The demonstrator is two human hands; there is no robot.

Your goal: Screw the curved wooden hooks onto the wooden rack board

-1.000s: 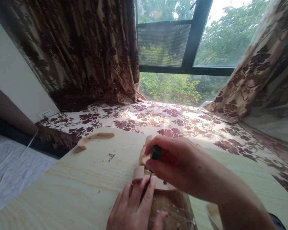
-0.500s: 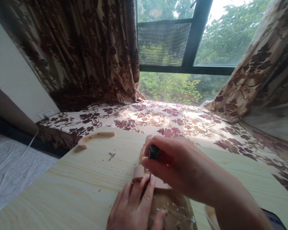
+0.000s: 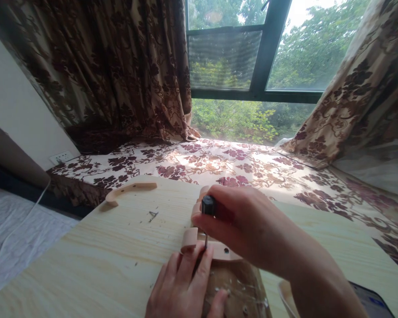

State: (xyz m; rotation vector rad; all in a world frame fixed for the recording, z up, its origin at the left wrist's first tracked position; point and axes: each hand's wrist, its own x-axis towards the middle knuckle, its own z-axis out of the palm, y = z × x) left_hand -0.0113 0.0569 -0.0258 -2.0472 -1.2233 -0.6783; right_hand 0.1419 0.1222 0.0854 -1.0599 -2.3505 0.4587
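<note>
My right hand grips a screwdriver with a dark-ended handle. Its thin shaft points down at a curved pale wooden piece, which has a dark hole to the right of the shaft. Spread on that piece, my left hand has its index and middle fingers on either side of the screwdriver's tip. Under the piece lies a brown wooden block with small chips on it. The curled end of the wooden piece sticks up just left of the shaft.
Another curved wooden piece lies at the board's far left edge. Small screws sit on the pale board. At the lower right are a phone and a round-edged wooden item. A patterned cloth covers the window ledge behind.
My right hand has turned slightly with the screwdriver, whose handle end has tilted, and the dark hole in the wooden piece shows more. My left hand stays in place.
</note>
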